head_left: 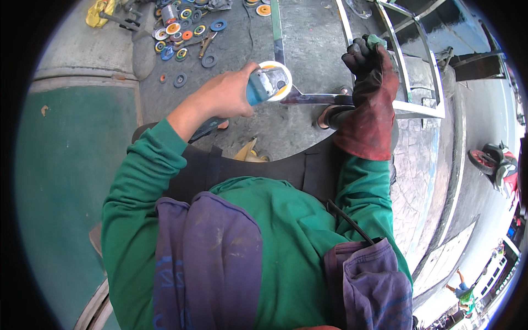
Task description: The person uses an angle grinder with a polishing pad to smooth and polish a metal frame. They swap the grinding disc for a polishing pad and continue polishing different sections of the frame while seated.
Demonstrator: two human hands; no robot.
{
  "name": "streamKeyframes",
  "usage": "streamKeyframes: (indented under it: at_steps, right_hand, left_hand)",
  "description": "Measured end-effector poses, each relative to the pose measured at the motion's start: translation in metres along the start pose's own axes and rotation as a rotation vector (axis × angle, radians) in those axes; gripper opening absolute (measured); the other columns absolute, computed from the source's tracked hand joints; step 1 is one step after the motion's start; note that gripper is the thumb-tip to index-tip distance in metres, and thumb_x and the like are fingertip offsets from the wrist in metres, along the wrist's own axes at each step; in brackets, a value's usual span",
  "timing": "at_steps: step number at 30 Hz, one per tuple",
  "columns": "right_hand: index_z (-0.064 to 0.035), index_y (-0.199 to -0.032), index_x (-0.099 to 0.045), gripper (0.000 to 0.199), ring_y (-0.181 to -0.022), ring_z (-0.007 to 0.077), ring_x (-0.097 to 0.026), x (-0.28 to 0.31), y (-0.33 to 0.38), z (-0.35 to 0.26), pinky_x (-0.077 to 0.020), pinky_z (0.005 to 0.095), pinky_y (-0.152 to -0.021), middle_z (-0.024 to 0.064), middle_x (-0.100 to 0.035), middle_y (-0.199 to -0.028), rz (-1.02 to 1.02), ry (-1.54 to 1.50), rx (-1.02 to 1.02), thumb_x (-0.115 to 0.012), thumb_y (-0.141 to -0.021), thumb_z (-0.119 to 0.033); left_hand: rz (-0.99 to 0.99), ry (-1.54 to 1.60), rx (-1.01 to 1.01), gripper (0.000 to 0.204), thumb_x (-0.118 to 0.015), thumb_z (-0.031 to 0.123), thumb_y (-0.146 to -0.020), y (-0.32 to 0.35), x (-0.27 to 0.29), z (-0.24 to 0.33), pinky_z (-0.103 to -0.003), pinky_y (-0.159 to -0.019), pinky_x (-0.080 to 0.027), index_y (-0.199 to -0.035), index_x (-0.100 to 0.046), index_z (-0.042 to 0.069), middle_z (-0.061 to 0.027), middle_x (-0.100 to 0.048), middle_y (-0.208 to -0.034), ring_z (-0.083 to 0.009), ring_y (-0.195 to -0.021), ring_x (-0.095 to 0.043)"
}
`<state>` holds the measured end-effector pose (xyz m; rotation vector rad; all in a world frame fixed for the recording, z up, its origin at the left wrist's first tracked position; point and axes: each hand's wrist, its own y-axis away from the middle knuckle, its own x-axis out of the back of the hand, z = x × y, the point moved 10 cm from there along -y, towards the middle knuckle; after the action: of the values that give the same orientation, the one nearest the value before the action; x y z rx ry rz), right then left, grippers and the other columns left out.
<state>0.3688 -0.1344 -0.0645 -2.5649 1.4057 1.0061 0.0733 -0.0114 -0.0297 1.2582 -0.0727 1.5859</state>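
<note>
My bare left hand (228, 91) is wrapped round the body of a blue angle grinder (256, 91). The grinder's white and orange disc (282, 82) lies over the corner of a metal frame (319, 99), partly green and partly dark; I cannot tell whether they touch. My right hand (369, 69) wears a long red work glove with dark, dirty fingers. Its fingers are curled beside the frame's pale bars. A small greenish piece (376, 41) shows at the fingertips, too little of it to name. The gloved hand hides part of the frame.
Many loose grinding discs (187, 35) and a can (169, 15) lie on the concrete at the far left. A yellow bag (100, 14) sits beyond them. The pale frame (404, 55) extends far right. A green panel (77, 148) stands left; a motorcycle (498, 165) is parked right.
</note>
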Motion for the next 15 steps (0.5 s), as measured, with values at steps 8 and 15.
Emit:
streamKeyframes:
  at_steps: [8, 15]
  right_hand:
    - [0.0039, -0.131, -0.063, 0.04, -0.097, 0.0368, -0.071, 0.017, 0.003, -0.013, -0.0619, 0.05, -0.084, 0.0211, -0.071, -0.115, -0.002, -0.065, 0.03, -0.062, -0.107, -0.028]
    - [0.0029, -0.127, -0.062, 0.037, -0.095, 0.0328, -0.065, 0.015, 0.002, -0.018, -0.0575, 0.0454, -0.084, 0.0154, -0.066, -0.108, -0.072, -0.131, 0.049, -0.058, -0.106, -0.027]
  left_hand:
    - [-0.03, 0.037, -0.143, 0.1, -0.081, 0.014, -0.066, -0.021, -0.023, 0.038, -0.048, -0.084, -0.058, -0.157, -0.04, 0.004, -0.0244, -0.075, -0.099, -0.0418, -0.093, -0.075]
    - [0.04, 0.022, -0.12, 0.1, -0.083, 0.019, -0.067, -0.035, -0.026, 0.044, -0.048, -0.089, -0.058, -0.156, -0.04, 0.004, -0.0258, -0.075, -0.107, -0.0432, -0.1, -0.074]
